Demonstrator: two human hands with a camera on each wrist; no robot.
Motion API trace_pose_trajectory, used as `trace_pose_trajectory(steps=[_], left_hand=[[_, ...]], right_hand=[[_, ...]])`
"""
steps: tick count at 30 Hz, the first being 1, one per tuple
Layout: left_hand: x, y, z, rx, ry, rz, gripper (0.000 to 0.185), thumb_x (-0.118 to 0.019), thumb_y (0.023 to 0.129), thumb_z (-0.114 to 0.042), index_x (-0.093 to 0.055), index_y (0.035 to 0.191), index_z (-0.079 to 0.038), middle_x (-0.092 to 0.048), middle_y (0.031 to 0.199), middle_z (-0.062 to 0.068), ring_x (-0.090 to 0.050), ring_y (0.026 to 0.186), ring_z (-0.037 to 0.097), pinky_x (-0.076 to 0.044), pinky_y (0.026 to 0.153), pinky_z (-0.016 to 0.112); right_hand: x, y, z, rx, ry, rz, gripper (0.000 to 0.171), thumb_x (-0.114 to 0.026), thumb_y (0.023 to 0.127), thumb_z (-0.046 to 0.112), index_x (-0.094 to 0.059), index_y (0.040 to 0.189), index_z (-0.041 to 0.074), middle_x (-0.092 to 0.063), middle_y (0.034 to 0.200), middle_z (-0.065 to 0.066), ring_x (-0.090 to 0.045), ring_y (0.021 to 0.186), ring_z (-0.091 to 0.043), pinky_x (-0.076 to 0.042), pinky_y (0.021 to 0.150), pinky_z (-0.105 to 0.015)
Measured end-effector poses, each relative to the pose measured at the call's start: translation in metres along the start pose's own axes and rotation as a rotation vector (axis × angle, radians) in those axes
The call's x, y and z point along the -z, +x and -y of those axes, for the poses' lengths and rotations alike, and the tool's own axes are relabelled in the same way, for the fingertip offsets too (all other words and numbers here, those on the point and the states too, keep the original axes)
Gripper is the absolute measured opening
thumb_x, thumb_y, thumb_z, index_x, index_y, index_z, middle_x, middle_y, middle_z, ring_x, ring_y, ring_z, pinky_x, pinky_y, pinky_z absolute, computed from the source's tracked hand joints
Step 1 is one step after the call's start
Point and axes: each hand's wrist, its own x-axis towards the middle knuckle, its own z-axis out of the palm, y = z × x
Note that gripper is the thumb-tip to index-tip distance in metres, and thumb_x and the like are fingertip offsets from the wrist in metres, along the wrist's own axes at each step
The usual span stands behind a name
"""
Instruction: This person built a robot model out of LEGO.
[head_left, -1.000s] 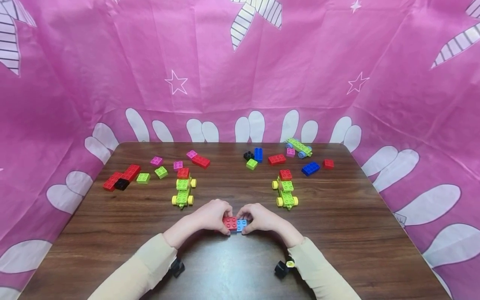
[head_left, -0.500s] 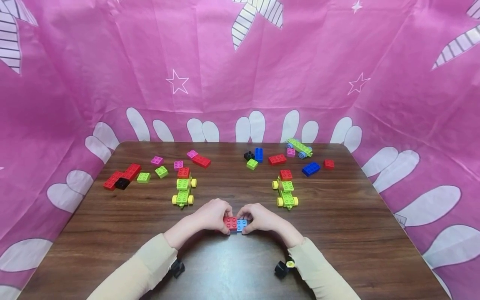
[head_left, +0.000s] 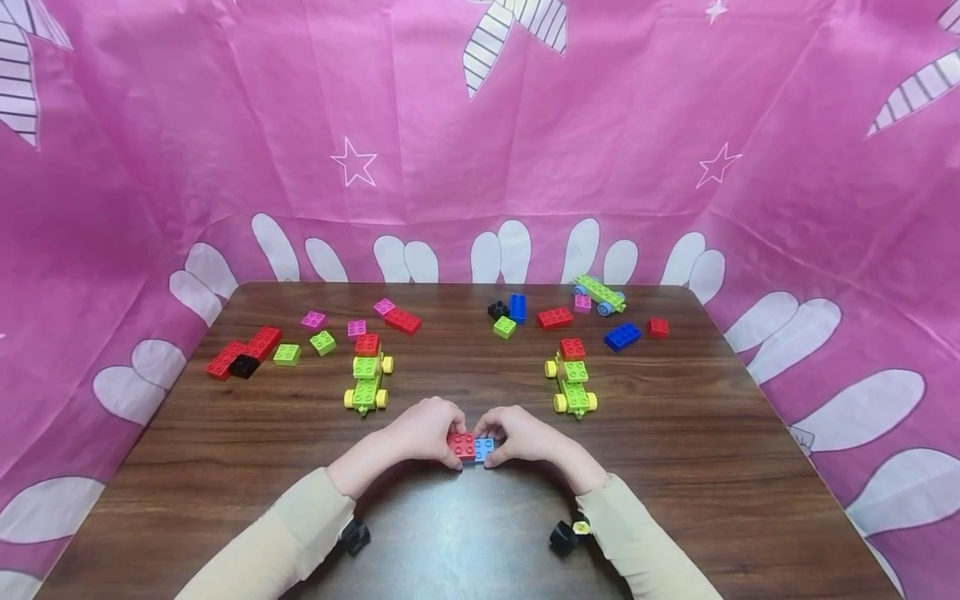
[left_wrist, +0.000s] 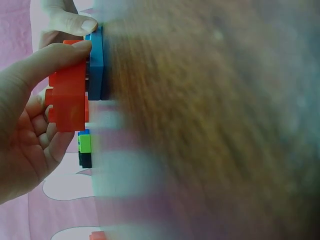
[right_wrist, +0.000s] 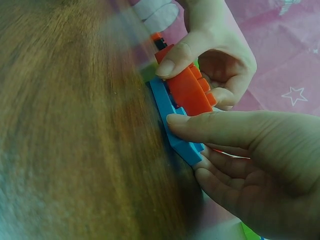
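Left hand (head_left: 423,429) is pinching a red brick (head_left: 464,447) across its width; the right hand (head_left: 522,435) is gripping a blue brick (head_left: 483,451) partly beneath it, both sitting toward the near edge of the worktop (head_left: 712,475), which is falling out of view. Joining them seems the step in hand; the next move probably calls for even pressing. From above, the left hand is covering the red brick's outer end; full seating is hard to confirm.

The head view is bright and mostly clear. A pale shine sits on the near middle of the brown counter (head_left: 450,533), with dark shadows by the sleeves (head_left: 273,533). Both wrist views are dimmer, and the counter looks all blurry there.
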Motion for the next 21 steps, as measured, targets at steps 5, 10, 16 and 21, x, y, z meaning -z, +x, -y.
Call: trace_pose_trajectory(steps=[5,10,16,21], left_hand=[[-0.0006,0.0009,0.0002,0.001,-0.012,0.008,0.033,-0.092,0.061,-0.031,-0.066,0.076,-0.018,-0.057,0.068,-0.011,-0.048,0.061,0.006,-0.040,0.054,0.022],[0.0001,0.0016,-0.0020,0.018,-0.008,0.012,0.032,-0.092,0.062,-0.031,-0.066,0.076,-0.018,-0.057,0.068,-0.011,-0.047,0.061,0.006,-0.040,0.054,0.022],[0.0022,0.0002,-0.0039,0.020,-0.017,0.024,0.032,-0.092,0.063,-0.031,-0.067,0.079,-0.017,-0.058,0.071,-0.009,-0.049,0.063,0.008,-0.041,0.056,0.023],[0.0041,-0.0021,0.0001,-0.022,-0.007,0.035,0.038,-0.091,0.064,-0.038,-0.070,0.087,-0.016,-0.060,0.078,-0.010,-0.051,0.068,0.006,-0.043,0.060,0.022]], right_hand=[[0.0006,-0.0002,-0.0004,-0.006,0.006,0.004,0.036,-0.085,0.073,0.013,-0.070,0.104,0.005,-0.068,0.096,-0.002,-0.058,0.084,-0.009,-0.051,0.076,-0.022],[0.0012,-0.0003,-0.0003,-0.010,0.000,0.002,0.036,-0.086,0.073,0.014,-0.070,0.104,0.006,-0.068,0.095,-0.001,-0.058,0.083,-0.009,-0.050,0.076,-0.022],[0.0005,-0.0008,-0.0006,-0.008,-0.005,0.001,0.036,-0.086,0.073,0.014,-0.070,0.104,0.006,-0.068,0.095,-0.001,-0.058,0.084,-0.009,-0.050,0.076,-0.022],[-0.0004,-0.0007,-0.0006,-0.005,-0.006,-0.001,0.036,-0.086,0.073,0.014,-0.070,0.104,0.006,-0.068,0.095,-0.001,-0.058,0.085,-0.009,-0.050,0.077,-0.022]])
